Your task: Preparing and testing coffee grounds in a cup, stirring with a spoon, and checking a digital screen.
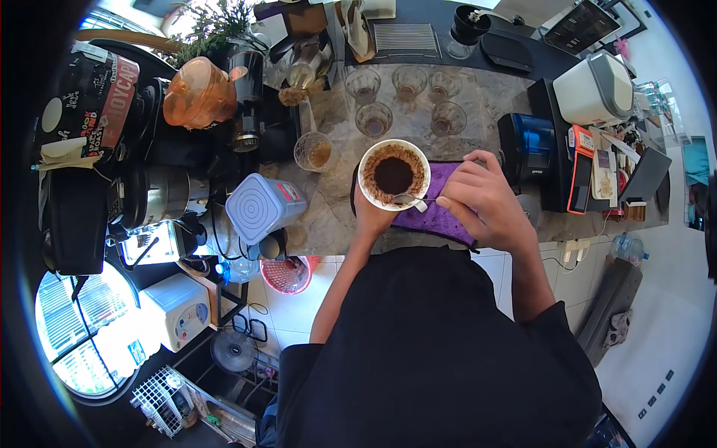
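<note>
Both hands work at a white cup (393, 175) held over a stone countertop (328, 216): the left hand (371, 218) is wrapped around the cup's near side from below, fingers closed on its wall, apparently to steady it, while the right hand (485, 200) pinches the handle of a small metal spoon (409, 199), fingers curled shut, its bowl resting at the cup's near rim. The cup, filled with dark coffee ringed by brown crust, sits above the left end of a purple cloth (441, 213) spread on the counter, likely to catch drips. Largest among the surroundings is a black machine with a printed bag (97, 97) on top at the far left, then a white lidded container (595, 88) at the right, a blue-and-black device (529, 145) just beside the right hand, and a grey square-lidded container (263, 205) to the left of the cup. An orange translucent jug (199, 93) stands behind it, near a dark grinder (245, 97). Five small glasses (373, 118) with brownish residue stand in two rows beyond the cup, and one more glass (314, 151) holding amber liquid stands just left of it, close enough to crowd any sideways move. A red basket (287, 275) lies below the counter's edge.
</note>
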Demonstrator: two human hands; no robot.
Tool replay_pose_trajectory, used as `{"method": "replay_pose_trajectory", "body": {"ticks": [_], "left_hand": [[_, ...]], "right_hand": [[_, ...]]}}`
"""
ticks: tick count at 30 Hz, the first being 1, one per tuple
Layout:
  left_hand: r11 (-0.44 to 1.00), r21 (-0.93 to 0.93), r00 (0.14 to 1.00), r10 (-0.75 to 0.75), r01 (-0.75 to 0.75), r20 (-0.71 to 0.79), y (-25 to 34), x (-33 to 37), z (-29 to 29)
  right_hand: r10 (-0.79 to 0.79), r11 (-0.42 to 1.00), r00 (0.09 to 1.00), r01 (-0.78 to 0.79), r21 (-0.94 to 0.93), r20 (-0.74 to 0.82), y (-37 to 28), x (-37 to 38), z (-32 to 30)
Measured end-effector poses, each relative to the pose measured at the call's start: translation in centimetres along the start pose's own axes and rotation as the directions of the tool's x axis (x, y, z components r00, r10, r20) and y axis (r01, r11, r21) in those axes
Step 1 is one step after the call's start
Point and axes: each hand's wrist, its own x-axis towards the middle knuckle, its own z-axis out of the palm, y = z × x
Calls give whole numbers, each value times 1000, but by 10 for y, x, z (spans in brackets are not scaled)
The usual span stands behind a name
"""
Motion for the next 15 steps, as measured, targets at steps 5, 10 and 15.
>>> {"method": "replay_pose_trajectory", "body": {"ticks": [5, 10, 15], "left_hand": [[1000, 20, 1000, 6, -6, -1, 2, 1, 0], [996, -79, 998, -53, 51, -25, 5, 1, 1], [999, -34, 1000, -20, 20, -15, 0, 1, 1]], "right_hand": [[33, 999, 998, -31, 40, -53, 4, 0, 5], [70, 997, 994, -67, 37, -82, 14, 2, 18], [56, 998, 998, -54, 37, -40, 13, 3, 21]]}}
